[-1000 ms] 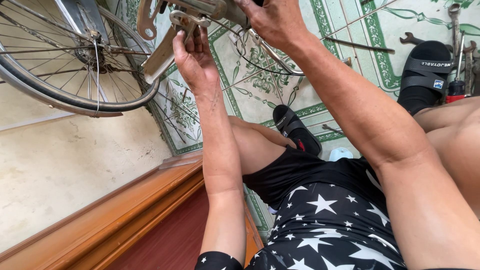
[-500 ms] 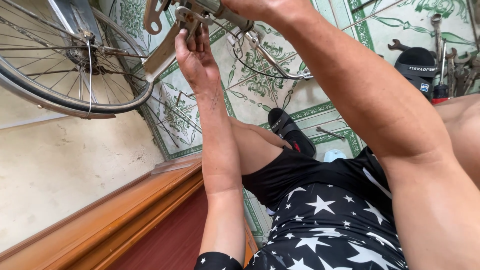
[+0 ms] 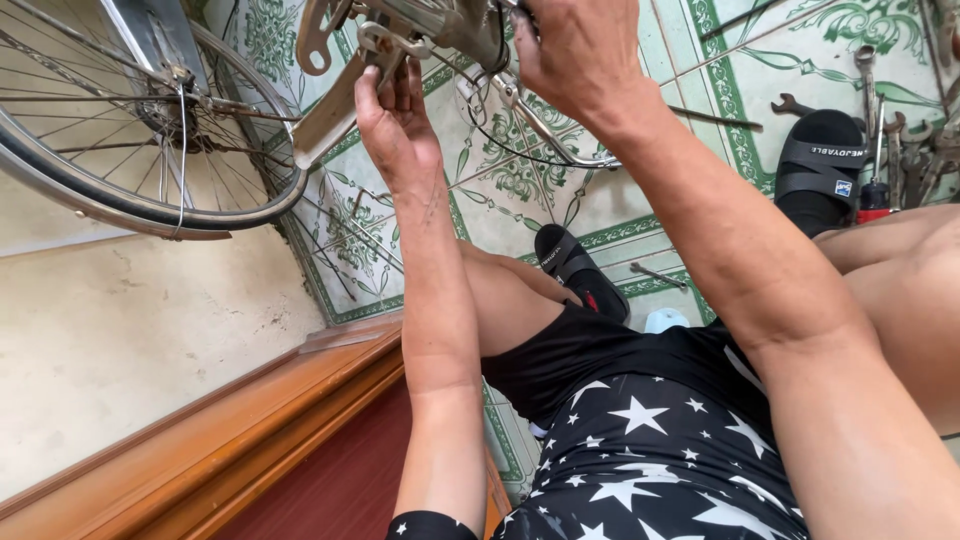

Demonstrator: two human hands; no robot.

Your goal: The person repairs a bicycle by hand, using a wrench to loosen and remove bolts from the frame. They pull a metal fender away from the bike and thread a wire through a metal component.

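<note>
My left hand (image 3: pixel 392 118) reaches up, fingers closed on a small metal bracket (image 3: pixel 385 45) on the bicycle frame beside a silver frame tube (image 3: pixel 330 112). My right hand (image 3: pixel 575 55) grips the metal frame part (image 3: pixel 440 22) at the top of the view from the right. A bicycle wheel (image 3: pixel 150 130) with spokes and a dark tyre stands at the upper left. Thin cables (image 3: pixel 520 150) loop below the frame.
Green-patterned floor tiles (image 3: pixel 520 190) lie below. Wrenches and other tools (image 3: pixel 900 140) lie at the upper right by a black sandal (image 3: pixel 820 165); another sandal (image 3: pixel 575 265) is on my foot. A wooden sill (image 3: pixel 230 440) and pale wall (image 3: pixel 130 330) are at the left.
The view has shifted slightly; both hands stay on the bicycle frame, the left hand's fingers working at the bracket.
</note>
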